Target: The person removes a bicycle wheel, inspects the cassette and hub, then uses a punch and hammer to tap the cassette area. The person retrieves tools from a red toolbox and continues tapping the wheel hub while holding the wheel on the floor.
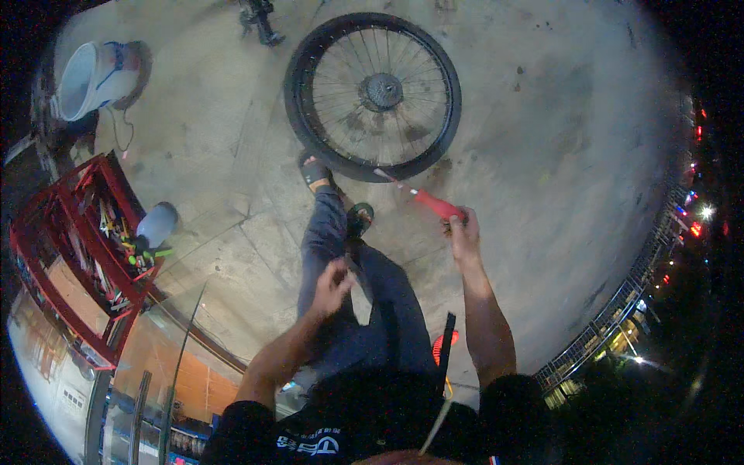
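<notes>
A red-handled screwdriver [438, 204] is gripped in my right hand [463, 232], out in front of my right knee. Its thin shaft points up and left, and in the picture the tip overlaps the near edge of a bicycle wheel's black tyre [372, 172]; I cannot tell whether they touch. Over my lap, my left hand [333, 287] has its fingers curled together, somewhat blurred. A pale, flat strip [360, 304] shows right beside those fingers, and whether they hold it is unclear. The wheel lies flat on the floor, its cassette [384, 91] facing up.
At the left stands a red toolbox [85, 256] full of mixed tools, with a pale rounded bottle [157, 225] next to it. A white bucket [93, 77] is at the far left. A dark object [262, 22] lies beyond the wheel. Glass panels [155, 364] stand at the lower left.
</notes>
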The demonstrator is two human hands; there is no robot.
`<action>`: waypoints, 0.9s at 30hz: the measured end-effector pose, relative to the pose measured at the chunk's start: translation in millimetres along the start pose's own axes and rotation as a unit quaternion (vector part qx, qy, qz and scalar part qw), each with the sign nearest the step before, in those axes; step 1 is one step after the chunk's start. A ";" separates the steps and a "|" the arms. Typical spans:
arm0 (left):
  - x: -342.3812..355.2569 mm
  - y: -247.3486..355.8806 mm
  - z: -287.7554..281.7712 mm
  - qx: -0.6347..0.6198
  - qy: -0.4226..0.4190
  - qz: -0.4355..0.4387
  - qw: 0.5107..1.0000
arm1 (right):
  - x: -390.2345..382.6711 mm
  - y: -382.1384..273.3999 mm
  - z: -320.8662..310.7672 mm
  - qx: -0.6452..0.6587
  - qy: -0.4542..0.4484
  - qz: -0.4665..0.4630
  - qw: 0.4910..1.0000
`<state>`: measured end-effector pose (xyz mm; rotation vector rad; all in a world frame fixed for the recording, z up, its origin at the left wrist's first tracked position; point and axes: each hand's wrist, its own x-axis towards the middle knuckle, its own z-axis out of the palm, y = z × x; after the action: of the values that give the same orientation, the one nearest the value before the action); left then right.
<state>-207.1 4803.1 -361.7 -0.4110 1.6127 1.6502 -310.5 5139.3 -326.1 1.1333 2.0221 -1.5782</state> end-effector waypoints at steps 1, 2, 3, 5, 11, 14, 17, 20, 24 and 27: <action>-12.5 -16.6 16.2 -0.128 -0.010 -0.086 0.988 | 26.8 8.3 -16.9 -0.008 0.014 -0.031 0.999; -24.5 -3.6 18.7 -0.057 -0.084 -0.117 0.988 | 60.5 16.4 -29.0 -0.016 0.025 -0.065 0.997; -33.5 33.7 17.3 -0.128 -0.113 -0.181 0.969 | 85.4 18.2 -33.0 -0.009 0.032 -0.075 0.997; -48.7 55.4 20.3 -0.115 -0.109 -0.178 0.971 | 131.6 3.8 -34.7 0.005 0.045 -0.084 0.995; 114.7 90.4 6.2 -0.003 -0.190 -0.104 0.976 | 292.3 30.5 -6.5 -0.201 0.113 -0.274 0.933; 298.8 97.7 3.3 0.153 -0.048 0.005 0.987 | 346.4 31.3 11.3 -0.207 0.064 -0.316 0.924; 435.3 76.1 19.2 0.365 -0.074 0.264 0.890 | 386.8 29.2 15.1 -0.201 0.023 -0.392 0.898; 496.8 50.3 49.8 0.431 -0.279 0.282 0.811 | 404.6 20.5 6.3 -0.242 -0.001 -0.444 0.863; 521.3 8.6 60.4 0.478 -0.340 0.278 0.761 | 416.5 16.0 10.0 -0.278 -0.038 -0.541 0.793; 526.1 -6.2 60.3 0.462 -0.352 0.276 0.766 | 410.5 14.7 16.7 -0.311 -0.011 -0.591 0.744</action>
<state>-525.4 5017.0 -726.8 1.1537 1.7406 0.9244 -559.9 5280.9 -620.7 -0.5984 3.0787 -0.9727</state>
